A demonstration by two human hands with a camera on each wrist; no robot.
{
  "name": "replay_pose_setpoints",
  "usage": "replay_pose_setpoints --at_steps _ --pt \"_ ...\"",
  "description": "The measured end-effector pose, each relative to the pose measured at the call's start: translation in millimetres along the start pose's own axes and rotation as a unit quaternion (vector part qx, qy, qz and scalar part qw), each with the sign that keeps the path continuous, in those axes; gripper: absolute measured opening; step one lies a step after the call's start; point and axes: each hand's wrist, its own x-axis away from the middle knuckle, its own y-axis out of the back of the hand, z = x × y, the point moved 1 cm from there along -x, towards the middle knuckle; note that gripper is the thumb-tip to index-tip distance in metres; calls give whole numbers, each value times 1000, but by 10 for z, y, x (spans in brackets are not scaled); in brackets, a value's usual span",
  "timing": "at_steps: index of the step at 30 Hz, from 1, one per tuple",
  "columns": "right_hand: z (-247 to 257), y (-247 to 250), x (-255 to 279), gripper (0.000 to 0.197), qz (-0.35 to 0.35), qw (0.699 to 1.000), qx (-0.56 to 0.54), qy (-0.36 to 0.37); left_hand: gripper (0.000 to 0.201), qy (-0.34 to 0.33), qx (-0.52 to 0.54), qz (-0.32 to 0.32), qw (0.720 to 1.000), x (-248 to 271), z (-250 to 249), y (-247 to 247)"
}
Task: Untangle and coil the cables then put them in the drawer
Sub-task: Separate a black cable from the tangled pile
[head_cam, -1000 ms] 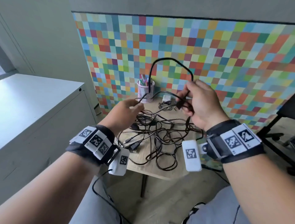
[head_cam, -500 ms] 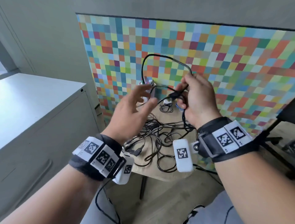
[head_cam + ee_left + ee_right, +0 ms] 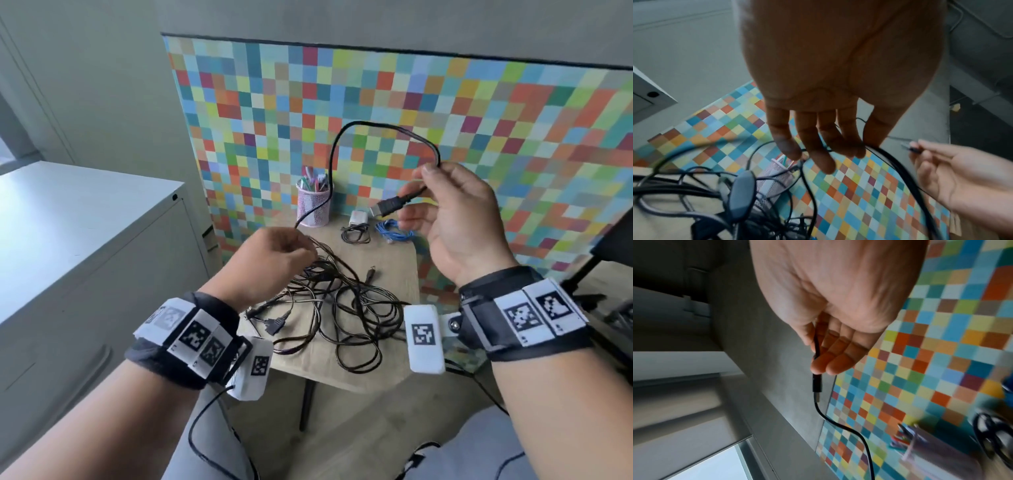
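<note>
A black cable (image 3: 356, 124) arches in the air between my hands. My right hand (image 3: 426, 181) pinches it just behind its USB plug (image 3: 387, 207), which points left; the right wrist view shows that plug (image 3: 816, 384) sticking out below my fingertips. My left hand (image 3: 294, 240) grips the same cable lower down, above the tangle of black cables (image 3: 342, 301) on the small wooden table (image 3: 394, 270). In the left wrist view the cable (image 3: 906, 175) runs out between thumb and fingers. No drawer is seen open.
A pink mesh pen cup (image 3: 313, 202), a white charger with its coiled lead (image 3: 358, 221) and a blue cable bundle (image 3: 394, 233) sit at the table's back edge. A grey cabinet (image 3: 85, 222) stands left, a dark chair (image 3: 613, 240) right, a checkered wall panel (image 3: 445, 96) behind.
My left hand was open and raised near the plug; it has dropped down-left and closed on the cable. The right hand holds the plug end, and the loop between the hands is wider.
</note>
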Motion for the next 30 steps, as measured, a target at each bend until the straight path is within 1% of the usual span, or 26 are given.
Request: replay_pose_setpoints --at_steps 1,2,4,5,6,7,8,9,10,11,12,13,14,16,18,20,22,24,26,28,29,30 --pt "49 4 -5 16 5 1000 14 17 4 2 -21 1 1000 -5 7 -19" --pt "100 -2 -5 16 14 999 30 35 5 0 -31 -17 999 -8 -2 -37" --pt "206 -40 7 16 42 995 51 71 24 -6 -22 -88 996 -26 -56 -47" --pt "265 -67 24 16 61 993 51 87 34 -10 -9 -127 992 -55 -85 -36" --pt "324 -91 43 16 81 991 41 102 46 -13 1 -152 988 -90 -120 -14" --pt "384 -114 64 17 99 988 20 112 58 -12 1 -160 987 -132 -144 11" --pt "444 -131 83 18 113 986 -7 118 65 -7 -8 -148 989 -175 -161 39" --pt "496 -137 95 19 119 985 -39 120 65 -1 -28 -118 993 -224 -160 62" --pt "536 -122 94 21 117 983 -72 120 55 5 -46 -79 996 -266 -154 77" --pt "566 -98 88 22 109 981 -102 120 40 14 -55 -45 997 -310 -129 98" --pt "580 -59 72 23 100 980 -123 120 32 20 -43 -34 998 -332 -116 127" --pt "573 -16 51 22 89 981 -129 116 36 26 -16 -42 999 -337 -118 160" --pt "540 31 22 22 79 984 -121 107 40 28 17 -60 998 -331 -144 199" --pt "406 100 -29 21 68 992 -82 75 44 9 83 -86 993 -301 -275 286" --pt "204 114 -61 24 65 997 -18 29 43 -21 107 -71 991 -270 -421 345" --pt "-47 76 -58 29 72 994 79 -18 32 -45 56 -33 997 -229 -544 371" --pt "-309 35 -33 29 90 975 195 -55 17 -54 2 9 999 -223 -593 363" --pt "-546 14 -4 25 125 938 313 -75 8 -42 -10 31 999 -228 -555 327" --pt "-739 -14 28 23 184 891 404 -97 10 -25 -10 16 1000 -221 -449 303" --pt "-918 -22 62 22 238 837 478 -121 14 -9 -15 -2 1000 -210 -316 303" --pt "-972 -31 75 24 250 814 508 -128 15 -1 -28 -1 1000 -203 -256 308" --pt "-1015 -41 67 29 252 798 532 -126 15 7 -48 12 999 -191 -199 315"
